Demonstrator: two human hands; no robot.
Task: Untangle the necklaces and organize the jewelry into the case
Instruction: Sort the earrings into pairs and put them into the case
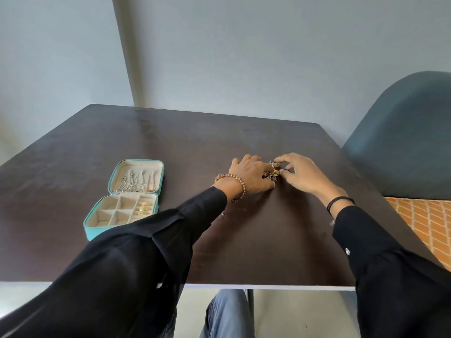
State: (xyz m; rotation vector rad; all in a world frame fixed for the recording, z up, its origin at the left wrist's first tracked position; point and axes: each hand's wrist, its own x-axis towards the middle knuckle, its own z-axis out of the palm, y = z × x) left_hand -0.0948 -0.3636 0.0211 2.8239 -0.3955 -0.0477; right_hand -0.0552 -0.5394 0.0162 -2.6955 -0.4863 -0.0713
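- So, far left on the dark desk (195, 147), the teal jewelry case (96, 229) lies open. There are silver chains (131, 184) in the lid and a few gold pieces (144, 207) in the tray's right-hand compartments.
- The left hand (251, 176), beaded bracelet (238, 182) on the wrist, has its fingers curled over the tangle and grips it against the desk.
- The tangle (272, 172) sits right between both hands. It's a tight gold-and-dark clump with no clear long axis.
- The right hand (300, 172) pinches the clump's right edge with thumb and forefinger, other fingers loose.
- The case is well off to the left of the clump, so the left hand looks nearer for any drop-off.
- Far right there's a blue-green chair (402, 142) and an orange patterned floor (424, 220), with a plain grey wall (244, 57) behind.
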